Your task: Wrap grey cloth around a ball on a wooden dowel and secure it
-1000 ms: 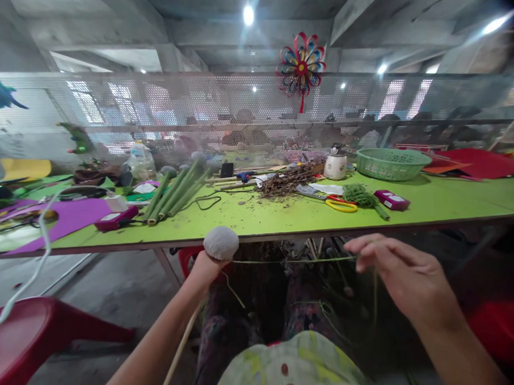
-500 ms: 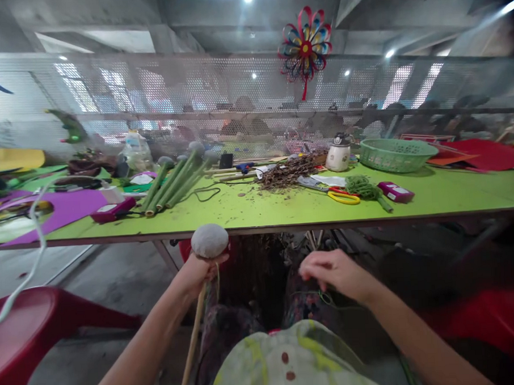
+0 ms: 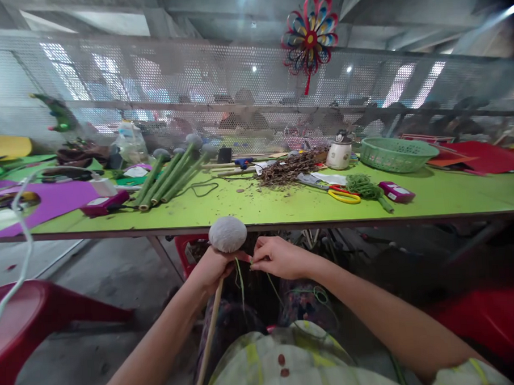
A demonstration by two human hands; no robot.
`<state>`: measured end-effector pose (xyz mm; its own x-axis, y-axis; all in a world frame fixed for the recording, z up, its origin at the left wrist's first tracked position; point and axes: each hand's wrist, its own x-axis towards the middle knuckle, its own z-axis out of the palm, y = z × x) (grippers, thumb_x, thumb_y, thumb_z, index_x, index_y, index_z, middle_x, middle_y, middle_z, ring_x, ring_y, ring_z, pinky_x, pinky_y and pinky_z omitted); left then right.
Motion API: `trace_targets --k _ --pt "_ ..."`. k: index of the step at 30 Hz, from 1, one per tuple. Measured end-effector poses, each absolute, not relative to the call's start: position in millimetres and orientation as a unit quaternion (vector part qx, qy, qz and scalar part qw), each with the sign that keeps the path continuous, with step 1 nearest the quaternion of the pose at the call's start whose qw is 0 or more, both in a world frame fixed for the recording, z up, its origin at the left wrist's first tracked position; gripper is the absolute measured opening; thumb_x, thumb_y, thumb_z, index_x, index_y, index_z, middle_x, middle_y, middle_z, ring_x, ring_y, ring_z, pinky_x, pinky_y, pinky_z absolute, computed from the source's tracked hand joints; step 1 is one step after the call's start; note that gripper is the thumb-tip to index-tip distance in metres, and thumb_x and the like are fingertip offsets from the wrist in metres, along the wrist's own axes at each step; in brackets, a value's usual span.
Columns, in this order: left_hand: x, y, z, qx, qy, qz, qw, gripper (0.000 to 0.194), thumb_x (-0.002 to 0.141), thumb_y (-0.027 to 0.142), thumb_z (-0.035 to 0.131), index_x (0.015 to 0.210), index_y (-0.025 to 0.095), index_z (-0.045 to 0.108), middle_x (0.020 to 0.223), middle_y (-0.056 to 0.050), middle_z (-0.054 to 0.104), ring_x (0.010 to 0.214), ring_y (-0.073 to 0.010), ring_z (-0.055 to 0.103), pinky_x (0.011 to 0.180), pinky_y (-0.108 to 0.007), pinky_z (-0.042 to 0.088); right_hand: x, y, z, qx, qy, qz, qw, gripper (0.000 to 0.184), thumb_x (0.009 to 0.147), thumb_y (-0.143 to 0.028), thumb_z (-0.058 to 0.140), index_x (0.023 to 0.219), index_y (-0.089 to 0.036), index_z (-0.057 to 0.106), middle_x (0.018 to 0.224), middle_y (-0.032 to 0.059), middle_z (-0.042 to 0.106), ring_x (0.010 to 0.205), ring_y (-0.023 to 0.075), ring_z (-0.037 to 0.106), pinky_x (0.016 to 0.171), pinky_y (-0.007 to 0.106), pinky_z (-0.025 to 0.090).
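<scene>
Left hand (image 3: 217, 266): round stick (image 3: 211, 336) under ball (image 3: 227, 234), best firm. Right hand (image 3: 282, 258), ball's four o'clock: pinching string (image 3: 274, 288), best taut.

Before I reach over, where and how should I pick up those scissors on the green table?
I'd grip the scissors by the yellow handle, coming from above and the near side of the table. That loop lies nearest the front edge, while the grey blades point left and away, towards the dry twigs. The green string sits close by.
</scene>
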<state>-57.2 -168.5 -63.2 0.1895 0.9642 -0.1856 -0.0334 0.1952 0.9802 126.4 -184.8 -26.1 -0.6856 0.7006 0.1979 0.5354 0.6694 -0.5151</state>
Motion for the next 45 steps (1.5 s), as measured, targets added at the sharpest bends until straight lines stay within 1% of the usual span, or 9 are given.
trace_targets --k 6,10,17,23,27,33,38,43,45 --pt "-49.7 -174.1 -65.7 0.467 0.478 0.419 0.615 0.023 0.052 0.019 0.074 0.063 0.014 0.055 0.047 0.007 0.046 0.038 -0.0042 0.032 0.038 -0.02 0.017 128.9 -169.2 -30.6 -0.355 -0.868 0.298 0.177 0.01 0.077 -0.02 0.067 0.08 -0.015 0.075 0.081 0.0048 0.06 0.078 0.0147 0.056 0.071 0.025 0.044" --pt "-44.9 -176.3 -66.5 0.464 0.476 0.416 0.62 0.023 0.054 0.023 0.076 0.066 0.013 0.059 0.047 0.006 0.048 0.04 -0.005 0.034 0.04 -0.019 0.02 132.6 -166.1 -40.8 -0.327 -0.804 0.464 0.176 0.02 0.081 -0.029 0.059 0.085 -0.017 0.075 0.097 0.0057 0.058 0.072 0.0117 0.057 0.058 0.022 0.049" --pt "-39.6 -174.0 -69.9 0.461 0.498 0.443 0.586 0.029 0.051 0.028 0.08 0.064 0.013 0.058 0.044 0.007 0.046 0.039 -0.004 0.027 0.038 -0.019 0.018 124.7 -179.5 -66.9 -0.407 -0.595 0.618 0.314 0.032 0.067 -0.044 0.069 0.074 -0.013 0.072 0.078 0.0062 0.063 0.07 0.0155 0.056 0.053 0.027 0.05" --pt "-35.5 -176.1 -73.8 0.483 0.493 0.435 0.579 0.03 0.048 0.023 0.08 0.069 0.011 0.063 0.052 0.003 0.054 0.043 -0.0063 0.037 0.04 -0.019 0.028 117.8 -186.2 -75.2 -0.381 -0.72 0.466 0.347 0.007 0.068 -0.018 0.067 0.066 -0.017 0.074 0.087 0.0051 0.068 0.089 0.0191 0.06 0.086 0.033 0.046" --pt "-29.4 -175.0 -77.5 0.517 0.488 0.446 0.544 0.026 0.051 0.018 0.075 0.075 0.011 0.067 0.068 -0.003 0.065 0.055 -0.013 0.052 0.051 -0.023 0.042 113.7 -190.8 -69.5 -0.433 -0.71 0.44 0.34 0.012 0.064 -0.009 0.064 0.061 -0.015 0.072 0.078 0.0023 0.069 0.079 0.0176 0.061 0.078 0.029 0.046" --pt "-28.6 -170.9 -81.4 0.586 0.511 0.416 0.472 0.019 0.048 0.013 0.075 0.066 0.013 0.068 0.06 -0.005 0.066 0.069 -0.0233 0.061 0.06 -0.027 0.047 117.9 -192.2 -75.9 -0.465 -0.658 0.476 0.353 0.007 0.059 -0.015 0.067 0.052 -0.013 0.066 0.055 -0.0023 0.059 0.061 0.0137 0.054 0.06 0.025 0.042" --pt "-31.4 -172.8 -72.9 0.53 0.507 0.439 0.52 0.029 0.048 0.014 0.076 0.076 0.013 0.066 0.064 -0.002 0.064 0.065 -0.0175 0.057 0.06 -0.025 0.046 133.0 -191.9 -86.4 -0.441 -0.667 0.472 0.371 0.01 0.063 -0.021 0.07 0.058 -0.014 0.067 0.074 0.0025 0.066 0.072 0.0149 0.058 0.07 0.027 0.044" --pt "-35.9 -172.0 -68.9 0.502 0.529 0.421 0.54 0.027 0.049 0.018 0.076 0.068 0.017 0.056 0.042 0.009 0.04 0.041 -0.0073 0.033 0.04 -0.02 0.025 147.1 -201.9 -92.8 -0.436 -0.708 0.429 0.354 0.006 0.069 -0.019 0.068 0.072 -0.015 0.07 0.092 0.006 0.066 0.079 0.0141 0.059 0.072 0.026 0.044" --pt "-36.0 -171.0 -70.8 0.491 0.528 0.41 0.558 0.028 0.05 0.021 0.075 0.062 0.018 0.05 0.041 0.01 0.035 0.039 -0.005 0.025 0.039 -0.019 0.019 147.3 -208.4 -87.4 -0.455 -0.714 0.397 0.355 0.026 0.067 -0.018 0.071 0.092 -0.016 0.07 0.101 0.007 0.064 0.083 0.0149 0.058 0.072 0.026 0.045"
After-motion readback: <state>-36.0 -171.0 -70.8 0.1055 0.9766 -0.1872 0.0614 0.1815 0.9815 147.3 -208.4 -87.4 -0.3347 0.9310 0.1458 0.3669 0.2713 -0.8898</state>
